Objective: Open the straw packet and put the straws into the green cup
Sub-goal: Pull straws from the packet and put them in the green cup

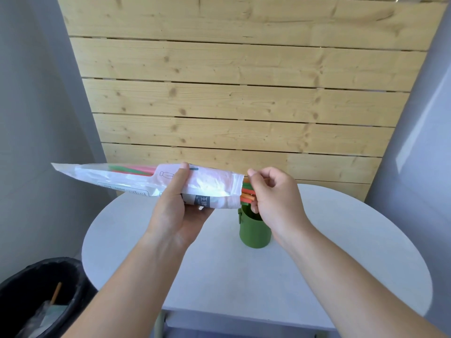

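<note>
A long clear-and-white plastic straw packet (pixel 136 179) lies level in the air above the table, its open mouth to the right. My left hand (pixel 175 211) grips it from below near the middle, thumb on top. Orange, green and pink straws (pixel 247 191) stick out of the mouth. My right hand (pixel 273 193) pinches their ends with curled fingers. The green cup (pixel 253 234) stands upright on the table right under my right hand, its rim partly hidden by the hand.
The round white table (pixel 341 264) bears only the cup. A black bin (pixel 41 296) with rubbish in it stands on the floor at the lower left. A wooden plank wall (pixel 231 81) rises behind the table.
</note>
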`<state>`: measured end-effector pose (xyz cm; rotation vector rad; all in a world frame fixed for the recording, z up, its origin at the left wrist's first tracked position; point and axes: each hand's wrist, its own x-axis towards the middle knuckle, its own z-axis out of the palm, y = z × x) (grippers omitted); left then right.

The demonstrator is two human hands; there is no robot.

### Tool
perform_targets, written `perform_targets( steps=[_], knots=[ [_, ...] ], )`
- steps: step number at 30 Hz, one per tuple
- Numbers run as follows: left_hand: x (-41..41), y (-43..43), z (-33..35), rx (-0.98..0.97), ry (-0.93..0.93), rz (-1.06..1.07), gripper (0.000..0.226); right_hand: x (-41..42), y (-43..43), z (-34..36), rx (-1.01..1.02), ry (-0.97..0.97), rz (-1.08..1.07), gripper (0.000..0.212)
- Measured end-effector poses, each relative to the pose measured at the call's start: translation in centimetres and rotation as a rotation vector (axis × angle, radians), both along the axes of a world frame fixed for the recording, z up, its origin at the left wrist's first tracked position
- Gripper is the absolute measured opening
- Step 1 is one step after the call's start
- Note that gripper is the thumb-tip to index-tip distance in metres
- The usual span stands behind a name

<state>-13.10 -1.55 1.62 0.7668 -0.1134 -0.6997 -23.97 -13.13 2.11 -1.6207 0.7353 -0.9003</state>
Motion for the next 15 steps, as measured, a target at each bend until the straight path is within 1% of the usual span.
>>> perform_targets(
  steps=[4, 6, 8, 11, 15],
  knots=[
    [0.42, 0.29, -0.04, 0.005, 0.017, 0.033, 0.020, -0.51, -0.85, 0.24, 0.036, -0.050, -0.045, 0.022],
    [0.50, 0.39, 0.03, -0.002, 0.027, 0.055, 0.021, -0.60, -1.10, 0.45, 0.107, -0.075, -0.051, 0.027],
    [0.25, 0.35, 0.11, -0.007, 0.021, 0.056, 0.022, -0.56, -0.87, 0.59, 0.152, -0.049, -0.015, 0.035],
    [-0.40, 0.10, 0.00, 0.005, -0.009, 0.029, 0.020, -0.16, -0.38, 0.01, 0.114, 0.011, 0.040, 0.036],
    [-0.08, 0.22, -0.06, 0.000, 0.012, 0.042, 0.019, -0.15, -1.06, -0.23, 0.091, 0.004, 0.034, 0.032]
  ],
)
